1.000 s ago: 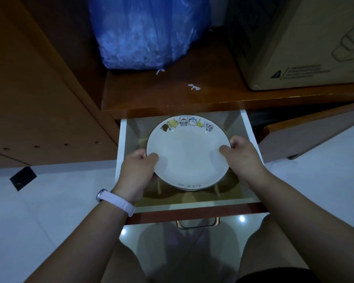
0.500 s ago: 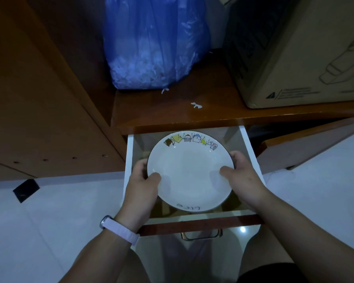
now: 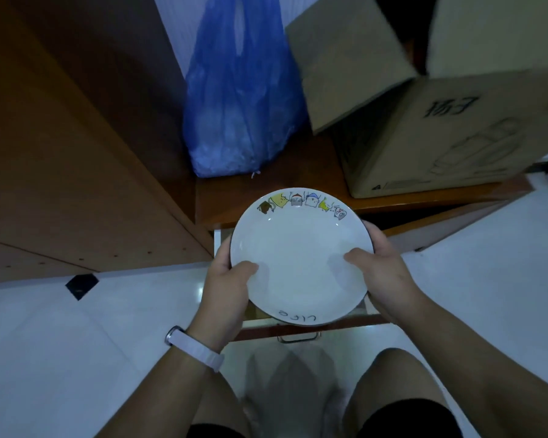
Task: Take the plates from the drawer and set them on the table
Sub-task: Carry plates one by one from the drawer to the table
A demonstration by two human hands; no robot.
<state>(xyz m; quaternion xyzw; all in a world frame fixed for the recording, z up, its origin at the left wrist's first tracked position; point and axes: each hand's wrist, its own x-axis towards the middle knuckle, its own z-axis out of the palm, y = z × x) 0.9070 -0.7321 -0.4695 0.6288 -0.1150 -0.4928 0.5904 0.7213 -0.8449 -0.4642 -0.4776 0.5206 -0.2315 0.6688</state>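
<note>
We count one white plate (image 3: 299,257), and we take it as our landmark. Two hands grip it, the left hand (image 3: 227,295) on its left rim and the right hand (image 3: 388,276) on its right rim. One pale wristband (image 3: 193,347) sits below and left of the plate. Beneath the plate we see one open drawer (image 3: 301,328) with one metal handle (image 3: 298,338); whether more plates lie inside we cannot tell, since the plate covers it. Beyond the plate stand one blue plastic bag (image 3: 241,99) and, we think, one cardboard box (image 3: 431,118) with its flaps open.
</note>
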